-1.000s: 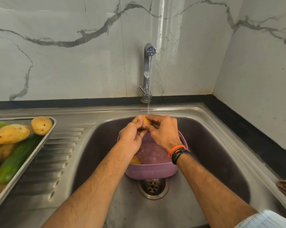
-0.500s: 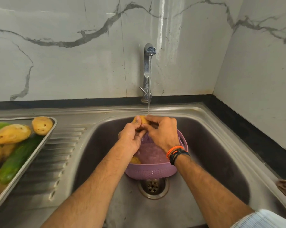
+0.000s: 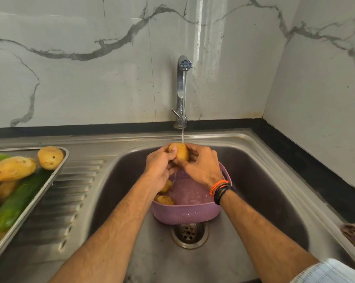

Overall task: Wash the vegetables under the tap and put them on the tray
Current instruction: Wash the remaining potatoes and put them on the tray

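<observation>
A yellow potato (image 3: 179, 151) is under the thin stream of water from the chrome tap (image 3: 182, 88). My left hand (image 3: 159, 167) and my right hand (image 3: 201, 165) both grip it from the sides, over a purple plastic colander (image 3: 186, 213) in the steel sink (image 3: 264, 193). More potatoes (image 3: 164, 199) lie at the colander's left side, partly hidden by my left wrist. The steel tray (image 3: 32, 203) on the draining board at the left holds washed potatoes (image 3: 50, 157) and a cucumber (image 3: 17, 200).
The sink drain (image 3: 190, 233) lies just in front of the colander. The ribbed draining board (image 3: 70, 193) runs between tray and sink. Marble walls close off the back and right. A brown object (image 3: 354, 233) sits at the right edge of the sink.
The potato has turned in my hands and shows more above my fingers. My hands stay in the same spot under the water.
</observation>
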The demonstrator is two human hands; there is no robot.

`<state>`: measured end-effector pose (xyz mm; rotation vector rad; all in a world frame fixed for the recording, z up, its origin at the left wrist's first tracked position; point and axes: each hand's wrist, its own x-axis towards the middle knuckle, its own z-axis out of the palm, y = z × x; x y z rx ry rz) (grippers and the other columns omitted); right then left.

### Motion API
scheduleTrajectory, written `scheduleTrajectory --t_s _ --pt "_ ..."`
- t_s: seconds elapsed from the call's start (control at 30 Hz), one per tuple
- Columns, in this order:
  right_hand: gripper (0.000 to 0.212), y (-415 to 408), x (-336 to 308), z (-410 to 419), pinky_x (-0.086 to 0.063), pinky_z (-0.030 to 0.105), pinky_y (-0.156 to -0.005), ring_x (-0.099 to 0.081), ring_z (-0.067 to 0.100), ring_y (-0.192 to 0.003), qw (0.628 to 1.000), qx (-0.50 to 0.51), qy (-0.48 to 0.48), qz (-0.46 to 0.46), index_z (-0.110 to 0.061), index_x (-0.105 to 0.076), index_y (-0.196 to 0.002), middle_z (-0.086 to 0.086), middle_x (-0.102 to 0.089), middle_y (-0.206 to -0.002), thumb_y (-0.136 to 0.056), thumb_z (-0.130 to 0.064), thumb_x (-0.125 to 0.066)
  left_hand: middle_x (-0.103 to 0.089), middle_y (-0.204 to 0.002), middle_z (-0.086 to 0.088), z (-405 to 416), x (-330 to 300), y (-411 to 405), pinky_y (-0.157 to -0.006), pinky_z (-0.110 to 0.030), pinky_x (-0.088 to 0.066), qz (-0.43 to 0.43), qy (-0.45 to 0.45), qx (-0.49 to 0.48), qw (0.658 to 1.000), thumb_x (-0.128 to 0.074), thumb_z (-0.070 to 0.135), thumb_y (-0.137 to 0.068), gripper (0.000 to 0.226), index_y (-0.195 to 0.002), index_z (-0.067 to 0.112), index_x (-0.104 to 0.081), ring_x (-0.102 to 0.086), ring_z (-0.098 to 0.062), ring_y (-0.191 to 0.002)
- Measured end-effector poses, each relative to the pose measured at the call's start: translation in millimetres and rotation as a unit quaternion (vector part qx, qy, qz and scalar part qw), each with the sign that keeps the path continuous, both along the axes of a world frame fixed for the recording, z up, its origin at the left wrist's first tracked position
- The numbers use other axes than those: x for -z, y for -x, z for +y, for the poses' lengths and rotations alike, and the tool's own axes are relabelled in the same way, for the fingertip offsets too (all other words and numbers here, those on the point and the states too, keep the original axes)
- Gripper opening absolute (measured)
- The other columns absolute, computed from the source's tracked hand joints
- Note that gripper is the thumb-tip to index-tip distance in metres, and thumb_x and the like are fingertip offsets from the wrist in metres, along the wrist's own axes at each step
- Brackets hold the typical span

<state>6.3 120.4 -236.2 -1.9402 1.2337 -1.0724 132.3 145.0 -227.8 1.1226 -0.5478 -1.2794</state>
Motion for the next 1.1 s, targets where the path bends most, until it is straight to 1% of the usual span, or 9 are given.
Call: scheduleTrajectory --t_s 0.1,0.17,0.23,0.4,0.57,0.67,0.8,0.93,1.1 --pt "0.052 -2 -1 -1 -0.051 0.029 -0.097 -0.066 0.024 -0.107 0.997 -0.018 0.044 0.062 -0.012 -0.061 -0.130 0.009 -0.071 -0.113 -0.080 -0.018 -0.077 -0.069 -0.108 -0.015 -1 0 2 -0.071 -0.035 -0.061 0.003 0.013 -0.014 1.000 -0.058 0.001 -0.096 0.037 -0.132 0.010 -0.060 -0.068 -0.024 -0.092" --pt "0.068 0 -2 -3 -0.044 0.023 -0.103 -0.061 0.023 -0.118 0.994 -0.028 0.049 0.093 -0.010 -0.051 -0.142 0.009 -0.066 -0.126 -0.080 -0.018 -0.078 -0.069 -0.105 -0.014 0 0 1 -0.080 -0.039 -0.060 -0.023 0.019 -0.004 1.000 -0.057 -0.001 -0.095 0.040 -0.134 0.010 -0.059 -0.066 -0.027 -0.099" --pt "0.074 0 -1 -4 -0.045 0.029 -0.107 -0.060 0.022 -0.120 0.994 -0.031 0.054 0.095 -0.011 -0.049 -0.144 0.009 -0.065 -0.130 -0.078 -0.022 -0.082 -0.069 -0.110 -0.016 1 0 0 -0.086 -0.042 -0.058 -0.045 0.017 0.003 0.999 -0.056 -0.002 -0.096 0.040 -0.134 0.008 -0.059 -0.065 -0.031 -0.107" --pt "0.058 -4 1 0 -0.054 0.037 -0.098 -0.068 0.020 -0.104 0.995 0.003 0.091 0.050 -0.014 -0.065 -0.128 0.006 -0.073 -0.112 -0.074 -0.023 -0.084 -0.070 -0.102 -0.019 1 0 0 -0.071 -0.034 -0.062 -0.053 0.018 -0.032 0.998 -0.054 -0.002 -0.097 0.028 -0.124 0.000 -0.062 -0.069 -0.031 -0.096" --pt "0.065 1 -2 0 -0.044 0.016 -0.098 -0.064 0.019 -0.111 0.989 -0.021 0.115 0.088 -0.014 -0.061 -0.133 0.005 -0.070 -0.121 -0.073 -0.017 -0.083 -0.072 -0.107 -0.011 -1 3 4 -0.097 -0.050 -0.054 -0.161 0.038 0.007 0.986 -0.058 -0.006 -0.094 0.039 -0.129 0.009 -0.063 -0.068 -0.029 -0.107" --pt "0.059 5 0 0 -0.054 0.028 -0.095 -0.068 0.014 -0.101 0.992 -0.010 0.107 0.071 -0.020 -0.067 -0.125 0.000 -0.074 -0.109 -0.070 -0.026 -0.087 -0.072 -0.113 -0.009 -5 8 6 -0.097 -0.048 -0.054 -0.199 0.038 -0.013 0.979 -0.062 -0.006 -0.091 0.042 -0.130 0.008 -0.062 -0.068 -0.025 -0.109" --pt "0.044 0 3 0 -0.056 0.030 -0.086 -0.069 0.016 -0.090 0.987 0.009 0.136 0.081 -0.023 -0.071 -0.115 0.000 -0.075 -0.096 -0.073 -0.025 -0.083 -0.070 -0.122 -0.003 -11 14 4 -0.103 -0.043 -0.051 -0.267 0.058 -0.029 0.962 -0.068 0.000 -0.087 0.050 -0.134 0.014 -0.061 -0.065 -0.016 -0.114" --pt "0.059 1 4 -4 -0.048 0.019 -0.095 -0.066 0.016 -0.105 0.985 -0.018 0.126 0.113 -0.020 -0.064 -0.131 0.001 -0.072 -0.115 -0.073 -0.020 -0.079 -0.074 -0.103 0.008 -9 15 9 -0.101 -0.031 -0.051 -0.348 0.073 -0.010 0.935 -0.073 0.000 -0.083 0.047 -0.125 0.022 -0.068 -0.066 -0.008 -0.104" --pt "0.050 0 1 2 -0.049 0.026 -0.094 -0.067 0.018 -0.102 0.983 -0.009 0.153 0.100 -0.018 -0.068 -0.123 0.001 -0.073 -0.113 -0.076 -0.021 -0.082 -0.063 -0.080 0.025 -7 14 7 -0.092 -0.021 -0.050 -0.351 0.071 -0.042 0.933 -0.072 0.001 -0.086 0.034 -0.111 0.025 -0.070 -0.062 0.002 -0.087"
